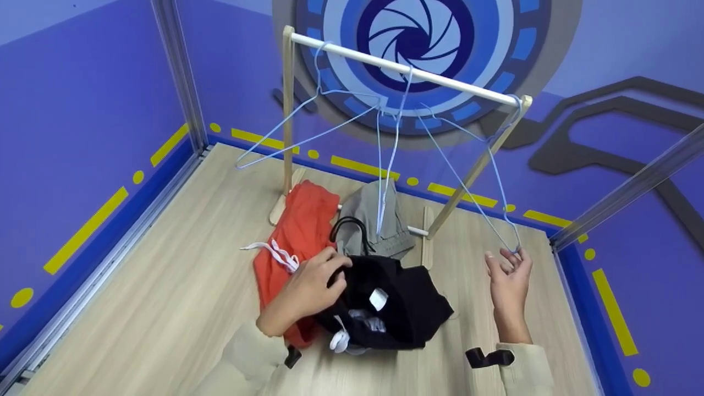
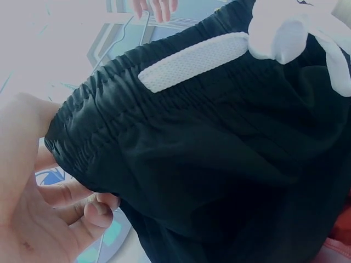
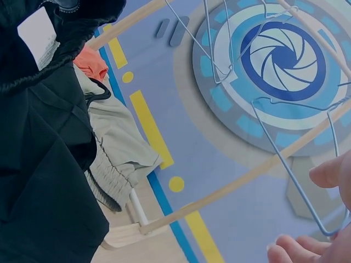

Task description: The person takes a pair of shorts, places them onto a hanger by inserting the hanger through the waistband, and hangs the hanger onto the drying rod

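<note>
My left hand [image 1: 316,280] grips the elastic waistband of black shorts [image 1: 426,308], which gape upward so a white label shows inside. In the left wrist view, a white drawstring [image 2: 192,63] lies across the waistband of the shorts. To the right, my right hand [image 1: 510,286] holds the lower corner of a blue wire hanger [image 1: 466,187] in its fingers, with the thumb apart from the wire. That hanger hooks over the right end of the white rail [image 1: 462,87] and swings outward.
Two more wire hangers hang from the rail at its left [image 1: 291,113] and middle. Orange shorts [image 1: 305,212] with white cords lie left of the black shorts, and grey shorts [image 1: 360,201] with a black cord lie behind. Wooden uprights [image 1: 288,110] carry the rail. Purple-blue walls enclose the table [image 1: 137,280].
</note>
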The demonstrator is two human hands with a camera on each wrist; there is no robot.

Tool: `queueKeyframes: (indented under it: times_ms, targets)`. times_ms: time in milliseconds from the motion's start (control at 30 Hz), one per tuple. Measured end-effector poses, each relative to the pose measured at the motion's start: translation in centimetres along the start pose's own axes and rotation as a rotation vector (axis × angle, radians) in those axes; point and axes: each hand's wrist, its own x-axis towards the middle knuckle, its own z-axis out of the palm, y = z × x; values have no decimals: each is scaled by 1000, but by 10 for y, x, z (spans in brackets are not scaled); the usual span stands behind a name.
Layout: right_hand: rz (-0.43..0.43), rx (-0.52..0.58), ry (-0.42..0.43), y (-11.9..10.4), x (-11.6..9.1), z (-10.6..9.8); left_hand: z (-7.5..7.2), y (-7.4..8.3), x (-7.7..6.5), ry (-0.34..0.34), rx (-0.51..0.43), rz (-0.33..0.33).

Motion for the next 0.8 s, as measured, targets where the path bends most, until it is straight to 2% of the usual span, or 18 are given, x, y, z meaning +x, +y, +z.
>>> queueKeyframes:
  times_ms: [533,800]
  targets:
    - [-21,34,-45,-7,3,8,1,-1,-1,8,-6,4]
    - [-33,-3,-40,-14,4,12,0,-1,-1,0,-10,1]
